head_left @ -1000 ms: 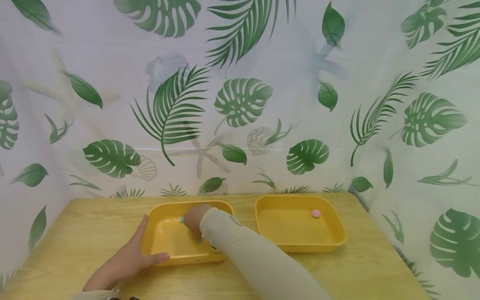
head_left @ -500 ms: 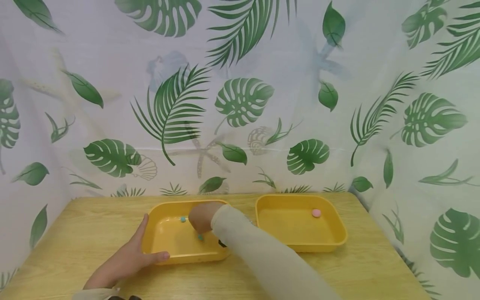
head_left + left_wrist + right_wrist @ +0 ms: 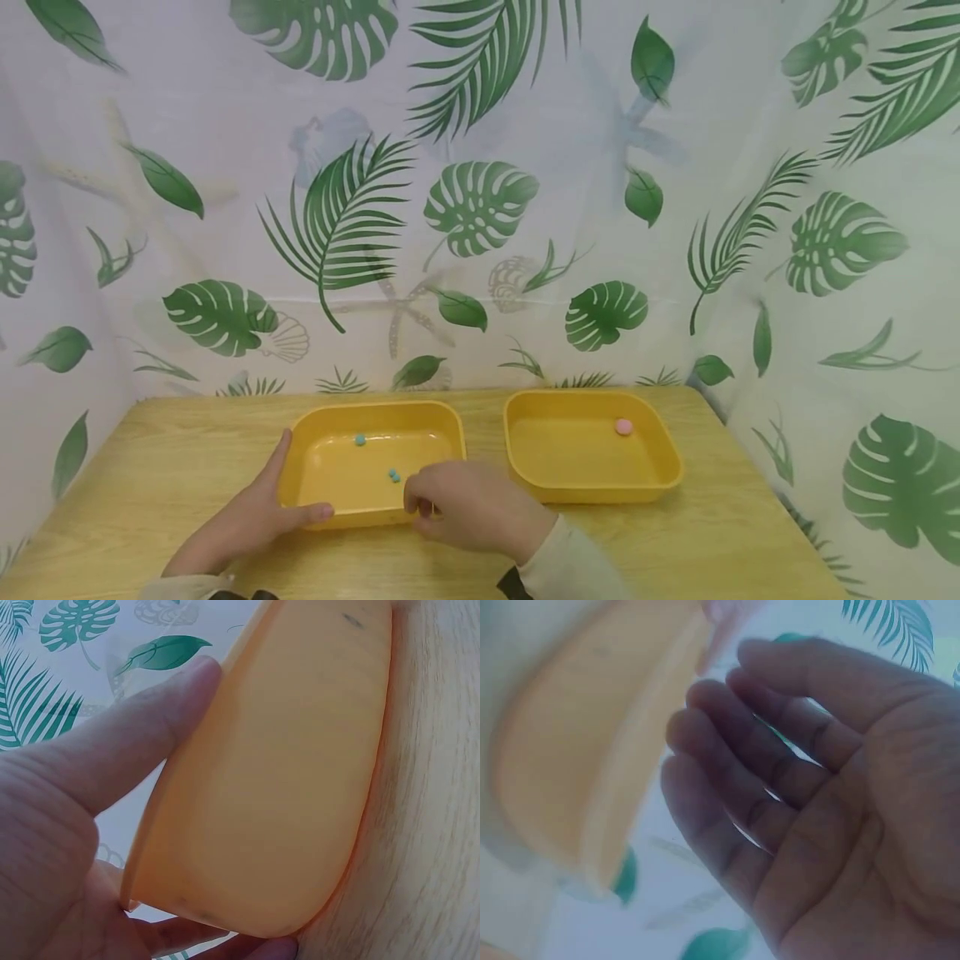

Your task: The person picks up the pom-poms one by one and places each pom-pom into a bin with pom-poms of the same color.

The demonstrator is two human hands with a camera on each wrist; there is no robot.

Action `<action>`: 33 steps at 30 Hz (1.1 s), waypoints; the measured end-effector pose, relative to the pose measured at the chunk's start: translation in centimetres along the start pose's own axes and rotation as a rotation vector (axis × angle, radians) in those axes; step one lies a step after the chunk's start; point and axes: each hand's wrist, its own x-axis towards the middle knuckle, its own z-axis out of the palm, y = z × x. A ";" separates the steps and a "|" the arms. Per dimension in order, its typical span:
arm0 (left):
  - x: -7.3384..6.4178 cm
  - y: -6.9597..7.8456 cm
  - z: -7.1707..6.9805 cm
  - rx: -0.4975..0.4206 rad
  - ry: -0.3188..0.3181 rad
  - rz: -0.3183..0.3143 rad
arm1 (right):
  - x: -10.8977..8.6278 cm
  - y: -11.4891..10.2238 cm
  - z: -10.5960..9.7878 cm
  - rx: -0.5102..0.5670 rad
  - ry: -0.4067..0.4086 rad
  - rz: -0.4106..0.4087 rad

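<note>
Beside the left yellow tray (image 3: 337, 492), my left hand (image 3: 251, 517) grips its left end, thumb along the front rim and a finger at the back left. The left wrist view shows that hand (image 3: 67, 802) with its thumb on the tray's rim and fingertips by the lower corner. Over the tray's front right corner hovers my right hand (image 3: 476, 504). Seen from the right wrist, this hand (image 3: 802, 780) has loosely bent fingers and nothing in them. Inside the tray lie a small turquoise piece (image 3: 360, 440) and, nearer the front, a tiny turquoise pair (image 3: 394, 476).
A second yellow tray (image 3: 585, 492) stands to the right, a short gap away. It contains a small pink piece (image 3: 623, 427) near its back right. Both trays rest on a wooden table (image 3: 738, 533) before a leaf-patterned cloth (image 3: 465, 350).
My right hand has come up out of the left tray and moved toward me and to the right, uncovering the turquoise pieces. My left hand stays at the tray. The view has shifted slightly.
</note>
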 end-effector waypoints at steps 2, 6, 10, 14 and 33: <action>0.0 -0.1 0.1 0.002 0.002 -0.001 | -1.0 -0.3 1.6 0.016 -0.038 -0.025; 0.1 -0.4 0.1 -0.004 0.004 0.003 | -1.4 -1.0 5.0 0.058 -0.156 -0.045; 0.1 -0.4 0.2 -0.009 -0.002 -0.011 | -1.4 -1.4 7.4 0.139 -0.244 0.009; 0.1 -0.2 0.2 -0.007 -0.005 -0.023 | -1.4 -1.5 8.4 0.178 -0.256 0.053; -0.2 0.1 0.0 0.002 -0.017 0.001 | -1.1 -2.2 8.8 0.092 -0.269 0.025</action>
